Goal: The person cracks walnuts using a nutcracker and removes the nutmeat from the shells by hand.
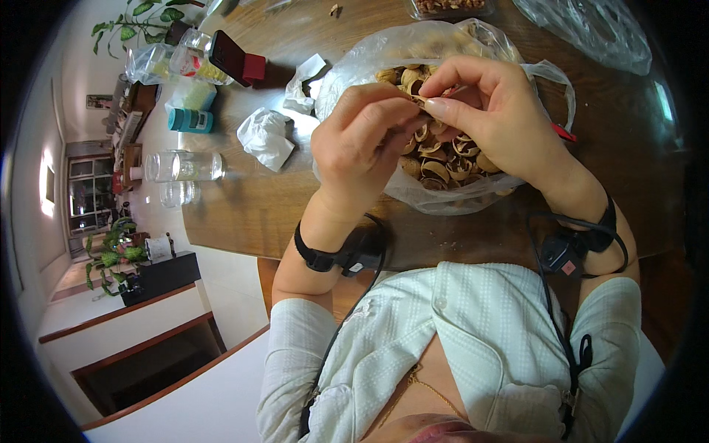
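Observation:
Both hands meet above a clear plastic bag (437,202) full of cracked walnut shells (435,169) on the wooden table. My left hand (363,130) and my right hand (487,105) pinch a small brown walnut piece (419,101) between their fingertips; whether it is shell or kernel I cannot tell. The fingers of my left hand curl inward, and their undersides are hidden. Something red shows partly behind the fingers of my right hand, and a red object (564,133) lies by the bag's right edge.
Crumpled white tissues (266,138) lie left of the bag. Beyond them stand a phone (228,58) on a red stand, a teal-lidded container (190,120) and glass jars (185,166). A clear tray of walnut kernels (450,6) sits at the far edge, near an empty plastic bag (598,33).

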`<action>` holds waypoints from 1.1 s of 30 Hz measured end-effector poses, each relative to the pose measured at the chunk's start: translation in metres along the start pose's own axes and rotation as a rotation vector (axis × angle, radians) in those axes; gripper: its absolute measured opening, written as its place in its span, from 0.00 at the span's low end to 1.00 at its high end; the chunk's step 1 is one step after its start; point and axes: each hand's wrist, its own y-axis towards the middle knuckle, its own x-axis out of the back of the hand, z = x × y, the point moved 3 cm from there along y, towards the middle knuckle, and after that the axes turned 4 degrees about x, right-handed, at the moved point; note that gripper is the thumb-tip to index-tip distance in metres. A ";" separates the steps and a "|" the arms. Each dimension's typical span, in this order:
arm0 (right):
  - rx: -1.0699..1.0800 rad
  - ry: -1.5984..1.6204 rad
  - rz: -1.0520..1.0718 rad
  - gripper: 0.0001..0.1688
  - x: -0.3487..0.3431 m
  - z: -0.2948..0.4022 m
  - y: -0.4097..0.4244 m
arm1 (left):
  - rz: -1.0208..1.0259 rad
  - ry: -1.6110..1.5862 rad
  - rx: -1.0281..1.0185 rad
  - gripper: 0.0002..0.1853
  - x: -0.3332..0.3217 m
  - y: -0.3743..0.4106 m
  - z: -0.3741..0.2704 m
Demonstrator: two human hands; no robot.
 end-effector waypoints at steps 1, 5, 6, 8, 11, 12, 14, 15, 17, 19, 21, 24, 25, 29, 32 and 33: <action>0.042 -0.044 -0.002 0.05 0.000 0.002 0.000 | 0.012 -0.031 0.003 0.12 0.001 0.001 0.001; 0.035 -0.041 0.039 0.05 0.001 -0.001 0.001 | 0.039 -0.130 -0.006 0.12 0.004 0.002 0.009; 0.025 -0.027 0.044 0.05 0.001 -0.001 0.001 | 0.046 -0.150 -0.013 0.12 0.005 0.002 0.012; -0.015 0.023 0.052 0.06 0.001 -0.001 0.001 | 0.033 -0.207 0.007 0.11 0.006 0.002 0.015; -0.088 0.111 0.053 0.07 0.002 0.001 0.002 | -0.016 -0.257 0.045 0.11 0.004 0.001 0.016; -0.100 0.127 0.052 0.07 0.002 0.001 0.002 | -0.026 -0.231 0.032 0.11 0.005 0.002 0.014; -0.112 0.156 0.057 0.08 0.002 0.000 0.001 | -0.043 -0.209 0.020 0.12 0.005 0.002 0.013; -0.111 0.169 0.064 0.08 0.003 -0.001 0.002 | -0.051 -0.212 0.022 0.12 0.005 0.001 0.013; -0.114 0.186 0.078 0.09 0.003 0.000 0.001 | -0.056 -0.226 0.039 0.11 0.005 0.001 0.013; -0.118 0.194 0.093 0.09 0.004 0.001 0.001 | -0.049 -0.246 0.065 0.11 0.006 0.000 0.013; -0.121 0.184 0.074 0.10 0.008 0.004 0.002 | -0.069 -0.252 0.055 0.10 0.007 -0.001 0.020; -0.110 0.157 0.065 0.10 0.015 0.009 0.003 | -0.104 -0.421 0.172 0.08 0.014 0.000 0.027; -0.103 0.145 0.065 0.10 0.016 0.011 0.004 | -0.125 -0.467 0.194 0.07 0.014 0.002 0.028; -0.106 0.108 0.035 0.08 0.013 0.007 0.004 | -0.076 -0.600 0.413 0.09 0.012 -0.003 0.023; -0.129 -0.064 0.065 0.09 0.013 0.007 0.003 | 0.024 -0.754 0.583 0.13 0.004 -0.002 0.021; -0.093 -0.110 0.063 0.09 0.012 0.007 0.002 | 0.032 -0.811 0.632 0.12 0.003 -0.004 0.021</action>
